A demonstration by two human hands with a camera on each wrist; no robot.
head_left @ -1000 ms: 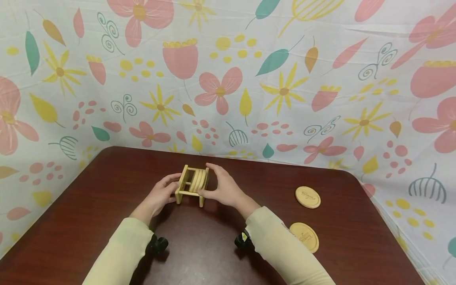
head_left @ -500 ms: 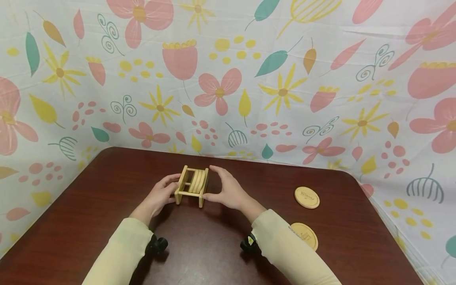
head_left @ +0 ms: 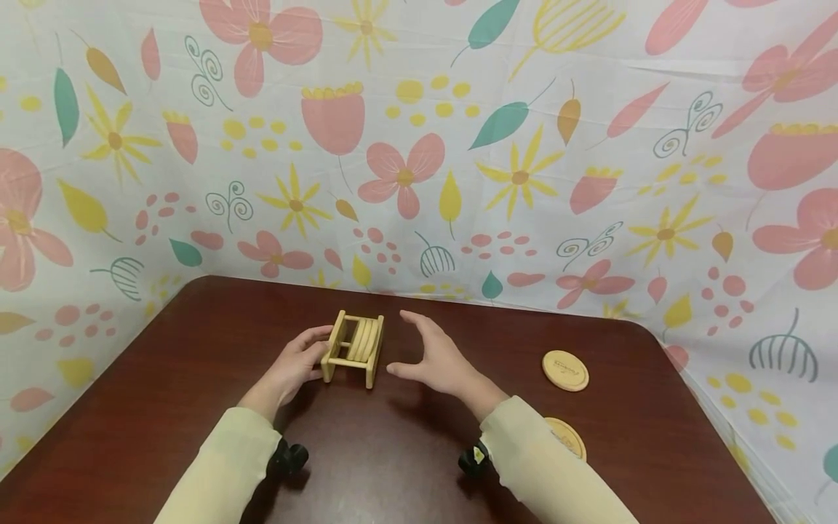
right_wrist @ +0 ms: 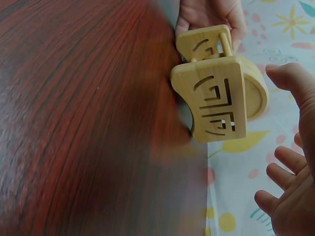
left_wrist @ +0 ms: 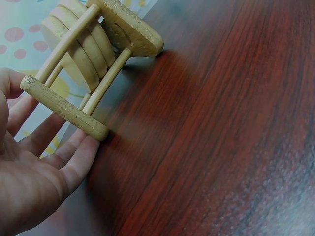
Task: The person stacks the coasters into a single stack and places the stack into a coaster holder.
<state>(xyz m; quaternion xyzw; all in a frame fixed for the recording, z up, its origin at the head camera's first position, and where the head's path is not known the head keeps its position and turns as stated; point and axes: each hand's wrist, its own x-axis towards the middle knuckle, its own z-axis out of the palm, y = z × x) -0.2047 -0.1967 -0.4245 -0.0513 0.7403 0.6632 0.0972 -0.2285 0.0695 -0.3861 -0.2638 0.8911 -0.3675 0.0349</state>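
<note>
A small wooden coaster holder (head_left: 376, 351) stands on the table, with two end panels joined by rods. Several round wooden coasters (head_left: 363, 339) stand on edge in it, nearer its right panel. My left hand (head_left: 294, 370) holds the left panel, thumb at one corner and fingers along its outer face. In the left wrist view these fingers lie against the end panel (left_wrist: 64, 109), some tips hidden behind it. My right hand (head_left: 445, 367) is apart from the holder, thumb and fingers spread. The right wrist view shows the carved right panel (right_wrist: 211, 103) facing that hand.
Two loose coasters lie flat at the right of the dark table (head_left: 366, 466): one farther back (head_left: 566, 370), and a nearer coaster (head_left: 571, 438) partly covered by the right sleeve. A floral cloth (head_left: 406, 240) hangs behind the table and along its sides.
My right hand has let go of the holder's right panel and drawn back to the right, fingers spread. My left hand stays at the left panel. The view has tipped slightly upward.
</note>
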